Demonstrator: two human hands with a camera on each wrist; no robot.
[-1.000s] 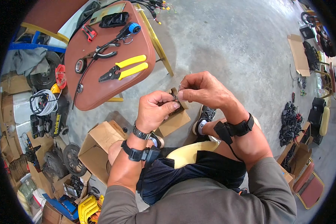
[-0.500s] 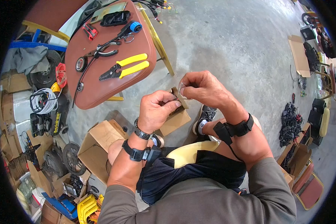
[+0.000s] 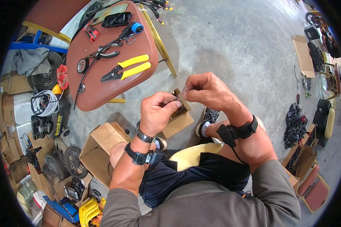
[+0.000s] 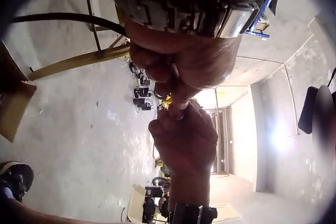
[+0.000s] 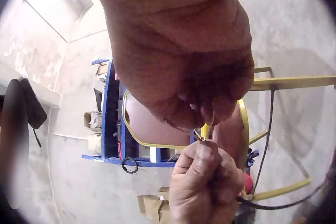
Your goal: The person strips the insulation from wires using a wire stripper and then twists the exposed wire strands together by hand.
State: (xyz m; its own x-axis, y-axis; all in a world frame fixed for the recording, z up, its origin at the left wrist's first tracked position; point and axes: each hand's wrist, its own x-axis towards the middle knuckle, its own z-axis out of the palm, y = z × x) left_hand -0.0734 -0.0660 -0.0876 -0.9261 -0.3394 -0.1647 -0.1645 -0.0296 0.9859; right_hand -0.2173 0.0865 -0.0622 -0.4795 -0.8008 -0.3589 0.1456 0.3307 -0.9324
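Wire strands (image 5: 211, 129) between grips: left hand (image 3: 155, 110) and right hand (image 3: 206, 89) both pinching, now slightly farther apart; work looks unfinished.

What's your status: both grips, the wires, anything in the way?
Left grip pinches thin wires. Right grip pinches too, strands spanning between. No obstruction seen there; wire strippers lie aside on chair seat.

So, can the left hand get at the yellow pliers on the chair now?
Probably yes: the yellow pliers lie uncovered on the chair, and nothing visible blocks the left hand. It pinches a thin wire, though, and may need to release that first.
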